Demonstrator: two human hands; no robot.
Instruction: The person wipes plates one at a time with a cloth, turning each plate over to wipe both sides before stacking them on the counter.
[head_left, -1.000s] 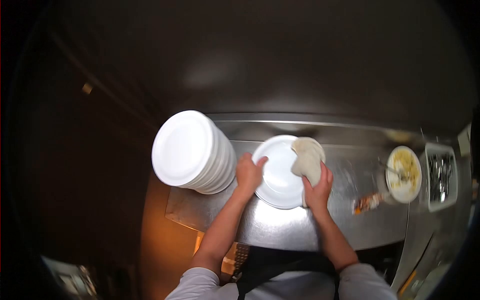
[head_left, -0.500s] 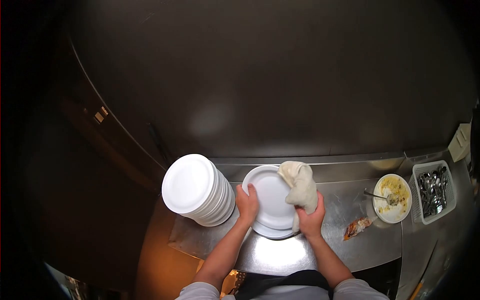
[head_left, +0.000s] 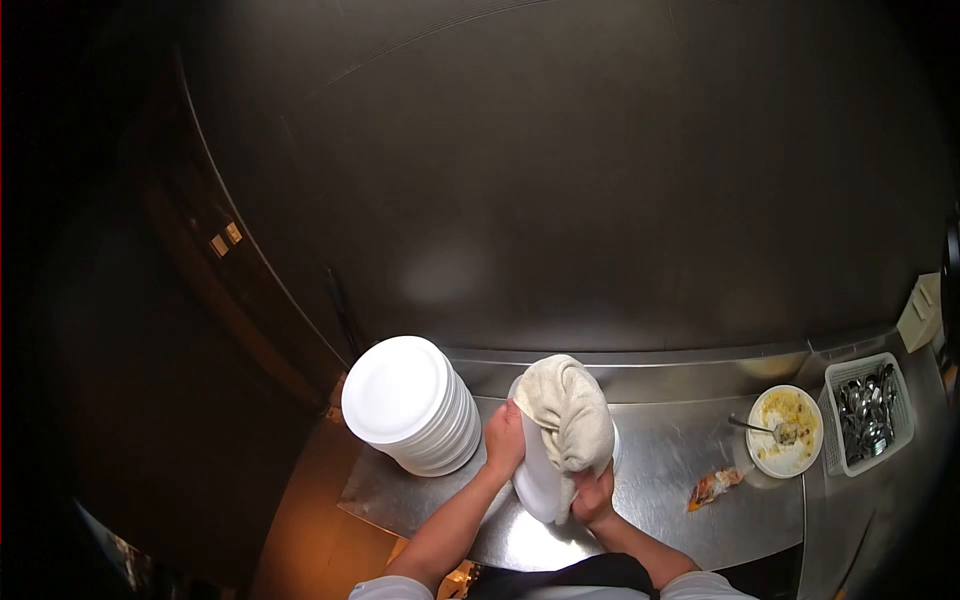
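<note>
A white plate (head_left: 537, 478) is tilted up in front of me, its left edge gripped by my left hand (head_left: 505, 440). My right hand (head_left: 594, 494) is closed on a cream cloth (head_left: 567, 405), bunched and draped over the plate's right side and upper part. Much of the plate's face is hidden under the cloth. Behind it, the rim of another white plate (head_left: 616, 446) peeks out at the right. Just left of my left hand rises a tall stack of white plates (head_left: 398, 390).
On the steel counter (head_left: 660, 440) to the right lies a crumpled plastic wrapper (head_left: 713, 488). Beyond it are a food-smeared white bowl (head_left: 790, 460) with a spoon (head_left: 752, 427) and a white basket (head_left: 905, 425) of cutlery. A dark wall (head_left: 600, 180) rises behind.
The cloth has swung left across the plate, with my right hand now lower and nearer. The plate has gone from facing up to tilted. The whole view has shifted slightly.
</note>
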